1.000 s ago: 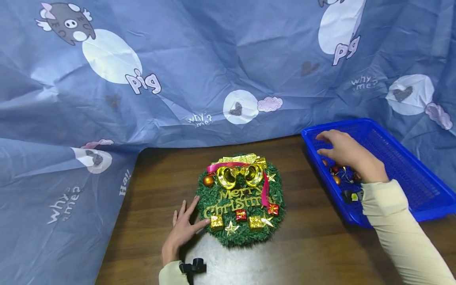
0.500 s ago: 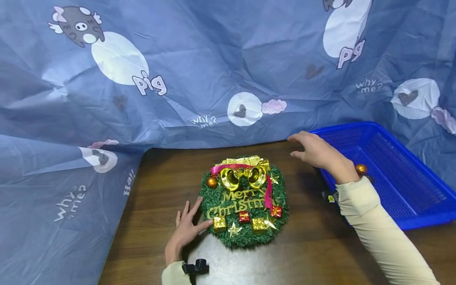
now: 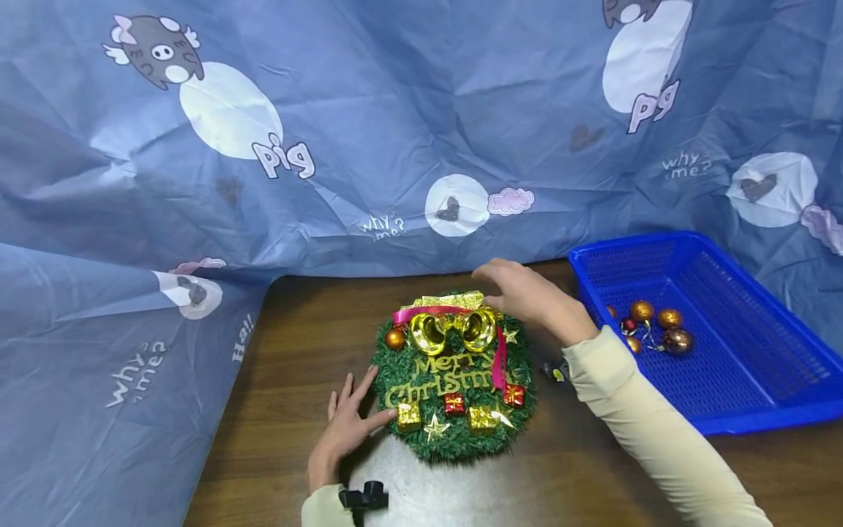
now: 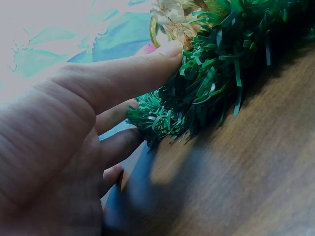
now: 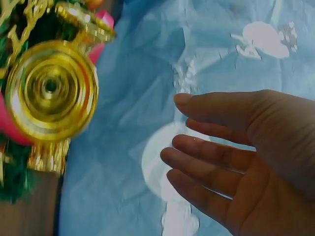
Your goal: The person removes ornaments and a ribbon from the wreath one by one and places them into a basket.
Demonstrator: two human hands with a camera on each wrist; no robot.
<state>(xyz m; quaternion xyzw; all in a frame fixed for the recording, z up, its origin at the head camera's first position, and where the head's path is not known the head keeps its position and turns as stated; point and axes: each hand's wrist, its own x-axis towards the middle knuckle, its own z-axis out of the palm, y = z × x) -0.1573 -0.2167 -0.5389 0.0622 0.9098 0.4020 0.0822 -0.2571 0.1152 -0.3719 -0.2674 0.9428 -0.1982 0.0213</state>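
A green tinsel wreath [image 3: 454, 380] with two gold bells [image 3: 453, 329], a pink ribbon and gold "Merry Christmas" lettering lies flat on the wooden table [image 3: 276, 380]. My left hand [image 3: 349, 421] lies flat on the table with straight fingers touching the wreath's left edge [image 4: 197, 98]. My right hand [image 3: 520, 293] hovers open and empty over the wreath's top right, next to a gold bell [image 5: 49, 91]; its fingers [image 5: 211, 147] are spread.
A blue plastic basket [image 3: 757, 380] stands at the right and holds several small orange and red baubles [image 3: 652, 326]. A blue cartoon-print cloth [image 3: 329, 146] hangs behind the table and drapes over its left side.
My right hand has come out of the blue basket and moved left to above the wreath's top, empty. The left hand has stayed at the wreath's edge.
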